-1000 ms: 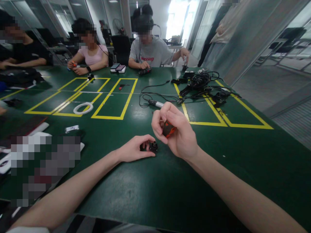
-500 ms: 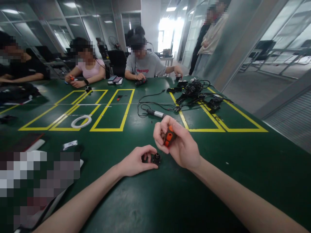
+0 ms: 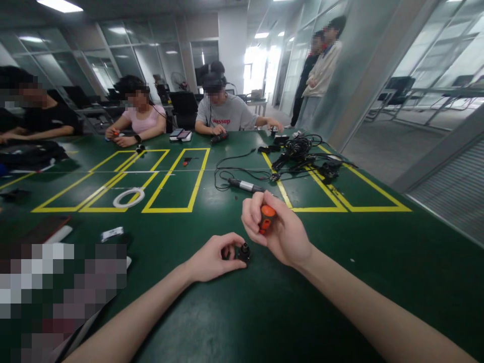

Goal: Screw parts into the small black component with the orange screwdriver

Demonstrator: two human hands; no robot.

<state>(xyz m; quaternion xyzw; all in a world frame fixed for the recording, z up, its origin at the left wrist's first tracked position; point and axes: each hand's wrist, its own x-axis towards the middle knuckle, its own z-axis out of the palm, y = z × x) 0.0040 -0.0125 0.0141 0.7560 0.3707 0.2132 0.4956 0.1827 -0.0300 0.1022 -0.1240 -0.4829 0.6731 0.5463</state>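
Observation:
My left hand [image 3: 219, 256] rests low over the green table [image 3: 212, 312]. Its thumb and fingers pinch a small black part with a round, ring-topped stub [image 3: 245, 252], which stands upright. Just up and to the right, my right hand [image 3: 283, 229] is closed around a screwdriver [image 3: 267, 217] with an orange and black handle. The round orange end of the handle faces me; the shaft is hidden. My two hands are close together but apart.
A corded silver and black tool [image 3: 244, 185] lies beyond my right hand, with tangled black cables [image 3: 298, 151] behind it. A white ring of tape [image 3: 129, 197] lies at left. People sit across the table, among them a person in a grey shirt [image 3: 227, 113].
In my right hand the screwdriver handle has turned, so its orange end now faces me more. My left hand keeps its pinch on the black part. The view has tilted slightly up.

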